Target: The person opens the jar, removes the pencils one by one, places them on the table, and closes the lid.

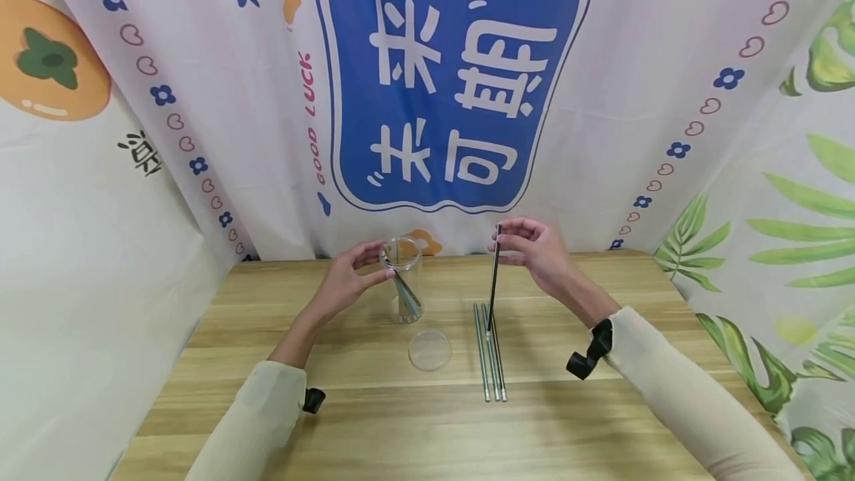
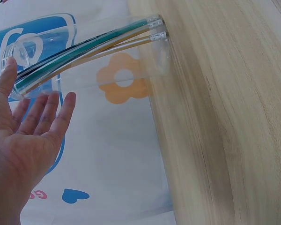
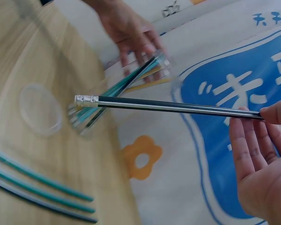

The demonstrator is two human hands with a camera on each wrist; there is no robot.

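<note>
Right sleeve, four o'clock; right fingers pinch pencil.
Likely light, stiff: hold upper end. Left fingers grip jar.

Curtained-off booth: printed cloth behind wood-grain tbl, w/ leaf-print hanging alongside.

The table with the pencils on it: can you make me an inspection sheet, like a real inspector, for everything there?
Surface: table with a wood-grain top.
Job's things: three pencils lie side by side; more pencils lean inside an upright clear jar; a clear disc, probably its lid, lies flat nearby.
Clutter: nothing seen.
Hands: left hand holds the clear jar near its rim; right hand pinches a dark pencil, metal end down.
Cables: nothing seen.
Surroundings: printed cloth hangs behind the table.
</note>
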